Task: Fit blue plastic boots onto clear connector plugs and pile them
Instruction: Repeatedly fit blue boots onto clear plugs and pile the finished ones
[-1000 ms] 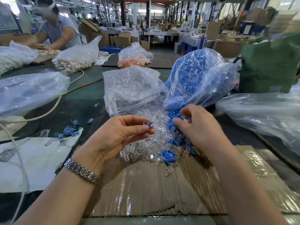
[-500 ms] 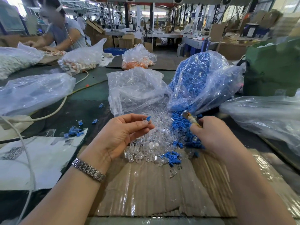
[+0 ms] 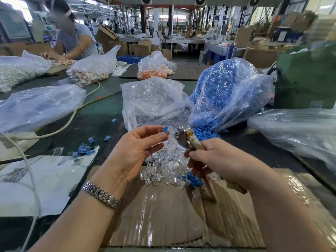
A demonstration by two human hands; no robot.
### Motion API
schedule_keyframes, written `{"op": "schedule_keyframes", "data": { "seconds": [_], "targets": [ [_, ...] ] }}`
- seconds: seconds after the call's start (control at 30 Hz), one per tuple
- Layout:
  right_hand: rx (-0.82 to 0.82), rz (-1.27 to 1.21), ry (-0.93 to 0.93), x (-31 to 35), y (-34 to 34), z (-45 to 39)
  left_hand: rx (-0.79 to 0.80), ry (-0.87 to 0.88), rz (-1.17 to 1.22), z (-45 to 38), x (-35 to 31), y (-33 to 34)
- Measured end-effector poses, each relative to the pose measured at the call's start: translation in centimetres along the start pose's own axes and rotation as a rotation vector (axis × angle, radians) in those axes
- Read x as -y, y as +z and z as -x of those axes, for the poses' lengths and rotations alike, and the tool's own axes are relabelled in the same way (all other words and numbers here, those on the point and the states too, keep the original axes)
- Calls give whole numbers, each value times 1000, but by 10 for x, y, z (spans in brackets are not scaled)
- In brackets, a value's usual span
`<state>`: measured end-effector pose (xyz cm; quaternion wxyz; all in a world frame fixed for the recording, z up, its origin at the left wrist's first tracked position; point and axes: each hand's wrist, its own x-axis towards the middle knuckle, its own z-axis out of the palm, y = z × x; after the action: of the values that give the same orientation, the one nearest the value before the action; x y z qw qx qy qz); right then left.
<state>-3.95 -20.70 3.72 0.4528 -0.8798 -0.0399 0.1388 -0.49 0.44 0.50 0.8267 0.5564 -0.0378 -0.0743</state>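
Two hands: both raised above the tabletop [image 3: 101, 106], each holding something.
Far left: bulky clear bags and a white cable [image 3: 60, 127] lie on the tabletop; loose blue-booted plugs [image 3: 82, 149] are scattered beside a white paper sheet [image 3: 45, 180].
Left hand [image 3: 134, 151]: palm up, wrist in a metal watch band [image 3: 101, 194]; grip is a thumb-and-forefinger pinch clamped on one clear plug [image 3: 161, 130] with a blue boot [image 3: 165, 129] at its far end.
Centre: clear plug pile [image 3: 163, 168] spills from a clear bag [image 3: 152, 102] onto taped cardboard [image 3: 163, 215].
Right hand [image 3: 214, 160]: fingers curled, grip clamped on the handle of a worn metal-headed tool [image 3: 187, 139], whose head sits just beside the held plug.
Right: blue boot bag [image 3: 227, 91], loose boots spilling at its mouth; a green bag [image 3: 307, 79] stands behind.
Handling, judged: plug and boot look very light, small and smooth, so liable to slip or flick away; the plug appears rigid, the boot probably slightly yielding. Hold the plug by its side walls, leaving the boot end exposed.
Seating: whether the boot is fully on cannot be told.
Writing: dark print on the paper sheet is illegible; no brand readable.
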Motion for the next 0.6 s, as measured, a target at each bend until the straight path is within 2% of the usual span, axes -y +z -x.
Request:
{"op": "schedule_keyframes", "data": {
  "seconds": [0.33, 0.6],
  "targets": [
    [74, 51, -51, 7, 11, 3, -19, 79, -126, 3, 1, 5],
    [50, 24, -81, 5, 19, 1, -35, 250, -385, 5, 4, 6]
  ]
}}
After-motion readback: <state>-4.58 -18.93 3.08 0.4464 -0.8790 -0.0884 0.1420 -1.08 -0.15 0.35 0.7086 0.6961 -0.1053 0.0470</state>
